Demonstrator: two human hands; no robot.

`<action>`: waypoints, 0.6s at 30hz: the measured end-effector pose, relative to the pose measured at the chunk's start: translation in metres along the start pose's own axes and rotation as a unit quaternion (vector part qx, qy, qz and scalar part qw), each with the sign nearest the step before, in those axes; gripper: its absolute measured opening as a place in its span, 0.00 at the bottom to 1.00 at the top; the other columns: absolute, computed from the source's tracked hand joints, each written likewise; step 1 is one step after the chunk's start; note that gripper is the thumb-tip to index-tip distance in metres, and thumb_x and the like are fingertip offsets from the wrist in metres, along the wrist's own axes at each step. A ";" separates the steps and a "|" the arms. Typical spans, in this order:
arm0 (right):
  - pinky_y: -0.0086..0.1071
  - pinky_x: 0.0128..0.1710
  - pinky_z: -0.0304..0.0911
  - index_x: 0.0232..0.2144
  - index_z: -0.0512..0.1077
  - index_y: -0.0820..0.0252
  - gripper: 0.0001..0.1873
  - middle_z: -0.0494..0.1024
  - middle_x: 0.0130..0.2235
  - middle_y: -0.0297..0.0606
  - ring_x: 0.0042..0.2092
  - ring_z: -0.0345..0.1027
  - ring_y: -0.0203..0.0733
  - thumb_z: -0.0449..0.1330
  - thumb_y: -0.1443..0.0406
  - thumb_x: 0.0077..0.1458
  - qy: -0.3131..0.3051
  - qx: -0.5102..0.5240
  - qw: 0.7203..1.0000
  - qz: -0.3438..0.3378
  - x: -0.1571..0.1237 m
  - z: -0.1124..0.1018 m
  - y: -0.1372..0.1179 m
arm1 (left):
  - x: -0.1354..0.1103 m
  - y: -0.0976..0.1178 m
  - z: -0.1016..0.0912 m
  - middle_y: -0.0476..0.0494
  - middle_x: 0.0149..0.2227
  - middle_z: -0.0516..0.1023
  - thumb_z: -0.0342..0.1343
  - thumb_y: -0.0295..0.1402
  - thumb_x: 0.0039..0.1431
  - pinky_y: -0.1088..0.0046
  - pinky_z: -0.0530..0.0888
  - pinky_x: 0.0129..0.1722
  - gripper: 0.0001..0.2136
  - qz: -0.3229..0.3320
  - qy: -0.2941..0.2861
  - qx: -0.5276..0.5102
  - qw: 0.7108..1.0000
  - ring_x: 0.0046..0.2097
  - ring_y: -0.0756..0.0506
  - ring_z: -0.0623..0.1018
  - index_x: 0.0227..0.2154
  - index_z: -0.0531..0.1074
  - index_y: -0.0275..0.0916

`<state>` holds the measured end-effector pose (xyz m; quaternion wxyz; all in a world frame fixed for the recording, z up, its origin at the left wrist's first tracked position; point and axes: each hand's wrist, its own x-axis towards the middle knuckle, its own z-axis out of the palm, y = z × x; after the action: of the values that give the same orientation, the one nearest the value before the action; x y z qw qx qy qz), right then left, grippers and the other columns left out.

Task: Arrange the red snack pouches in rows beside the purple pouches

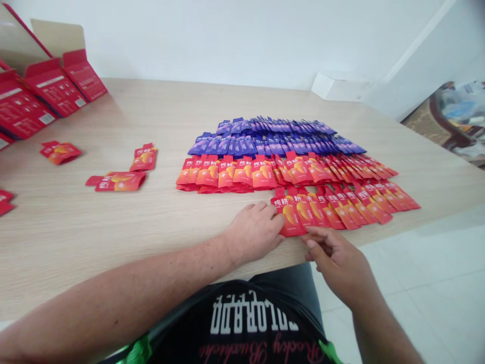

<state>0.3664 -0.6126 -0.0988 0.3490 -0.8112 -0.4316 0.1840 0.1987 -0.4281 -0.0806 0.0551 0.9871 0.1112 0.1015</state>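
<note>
My left hand (257, 230) rests on the table at the left end of the front row, its curled fingers gripping the left edge of a red pouch (288, 215) printed with orange fruit. At that pouch's lower right corner, the fingertips of my right hand (333, 258) touch the edge; thumb and forefinger stand a little apart. Rightward from there, overlapping red pouches (356, 205) form the front row. Behind them lies a longer row of red pouches (242, 172), then rows of purple pouches (242, 144).
Loose red pouches (120, 182) lie on the left of the table (170, 242), another pouch (60, 151) farther left. Red cartons (56, 86) stand open at the back left. A white box (339, 87) sits against the wall. The table's front edge runs close to my body.
</note>
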 end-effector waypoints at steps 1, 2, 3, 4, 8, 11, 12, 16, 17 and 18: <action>0.42 0.39 0.78 0.54 0.76 0.54 0.21 0.86 0.40 0.38 0.36 0.81 0.47 0.59 0.50 0.67 0.005 -0.027 0.999 -0.034 0.002 -0.003 -0.003 | -0.002 -0.003 -0.003 0.38 0.47 0.80 0.62 0.42 0.68 0.55 0.79 0.48 0.14 -0.002 -0.002 -0.002 1.000 0.51 0.35 0.78 0.48 0.77 0.38; 0.42 0.40 0.78 0.53 0.77 0.54 0.20 0.86 0.39 0.39 0.36 0.81 0.48 0.59 0.50 0.67 0.011 -0.055 0.996 -0.072 0.005 -0.006 -0.008 | -0.005 -0.006 -0.008 0.37 0.48 0.80 0.61 0.42 0.69 0.55 0.79 0.48 0.13 -0.007 -0.001 -0.005 1.000 0.52 0.35 0.78 0.48 0.77 0.38; 0.43 0.40 0.77 0.51 0.78 0.54 0.19 0.85 0.39 0.39 0.36 0.81 0.48 0.59 0.51 0.67 0.014 -0.079 0.990 -0.114 0.010 -0.008 -0.014 | -0.008 -0.011 -0.013 0.37 0.49 0.80 0.61 0.41 0.69 0.56 0.79 0.49 0.13 -0.014 0.002 -0.009 1.000 0.52 0.35 0.78 0.49 0.77 0.38; 0.43 0.41 0.77 0.50 0.78 0.54 0.18 0.85 0.40 0.40 0.37 0.80 0.48 0.59 0.51 0.67 0.015 -0.096 0.983 -0.157 0.015 -0.009 -0.021 | -0.013 -0.017 -0.020 0.37 0.50 0.80 0.60 0.40 0.69 0.56 0.79 0.51 0.13 -0.023 0.009 -0.014 1.000 0.53 0.36 0.78 0.50 0.77 0.37; 0.46 0.48 0.76 0.52 0.78 0.54 0.17 0.84 0.47 0.43 0.44 0.80 0.51 0.57 0.54 0.69 -0.021 -0.134 0.944 -0.302 0.048 0.004 -0.059 | -0.041 -0.048 -0.049 0.37 0.52 0.80 0.58 0.38 0.71 0.56 0.77 0.57 0.14 -0.073 0.041 -0.017 0.996 0.56 0.37 0.78 0.54 0.76 0.38; 0.50 0.54 0.74 0.55 0.76 0.56 0.17 0.82 0.51 0.46 0.53 0.77 0.55 0.55 0.59 0.70 -0.053 -0.163 0.902 -0.397 0.076 0.030 -0.099 | -0.072 -0.081 -0.067 0.38 0.52 0.81 0.56 0.34 0.70 0.57 0.77 0.58 0.13 -0.138 0.064 0.000 0.988 0.56 0.38 0.78 0.54 0.76 0.40; 0.50 0.55 0.73 0.55 0.76 0.57 0.17 0.81 0.52 0.47 0.54 0.76 0.55 0.55 0.61 0.70 -0.063 -0.171 0.885 -0.429 0.084 0.041 -0.114 | -0.084 -0.095 -0.072 0.38 0.52 0.81 0.55 0.33 0.69 0.58 0.77 0.59 0.13 -0.167 0.077 0.008 0.983 0.56 0.38 0.79 0.53 0.76 0.40; 0.46 0.57 0.71 0.54 0.77 0.59 0.15 0.79 0.53 0.47 0.56 0.74 0.54 0.57 0.66 0.68 -0.105 -0.189 0.839 -0.500 0.114 0.091 -0.181 | -0.135 -0.151 -0.089 0.38 0.55 0.81 0.53 0.27 0.64 0.61 0.73 0.63 0.17 -0.274 0.104 0.047 0.955 0.58 0.39 0.78 0.54 0.76 0.38; 0.44 0.56 0.71 0.55 0.77 0.59 0.16 0.79 0.53 0.47 0.56 0.74 0.54 0.57 0.67 0.68 -0.106 -0.192 0.839 -0.498 0.122 0.105 -0.199 | -0.146 -0.164 -0.091 0.38 0.56 0.80 0.53 0.27 0.63 0.62 0.72 0.63 0.18 -0.303 0.095 0.059 0.947 0.59 0.39 0.77 0.55 0.76 0.38; 0.43 0.57 0.70 0.56 0.76 0.60 0.17 0.78 0.55 0.48 0.57 0.74 0.53 0.58 0.67 0.68 -0.111 -0.194 0.840 -0.495 0.130 0.120 -0.218 | -0.156 -0.176 -0.093 0.37 0.57 0.80 0.53 0.28 0.63 0.61 0.71 0.64 0.18 -0.330 0.082 0.071 0.938 0.60 0.38 0.77 0.55 0.76 0.39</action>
<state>0.2427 -0.3727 -0.0231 0.1788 -0.5152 -0.8381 -0.0123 -0.0068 -0.2854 -0.0422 0.0063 0.8846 0.4415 0.1501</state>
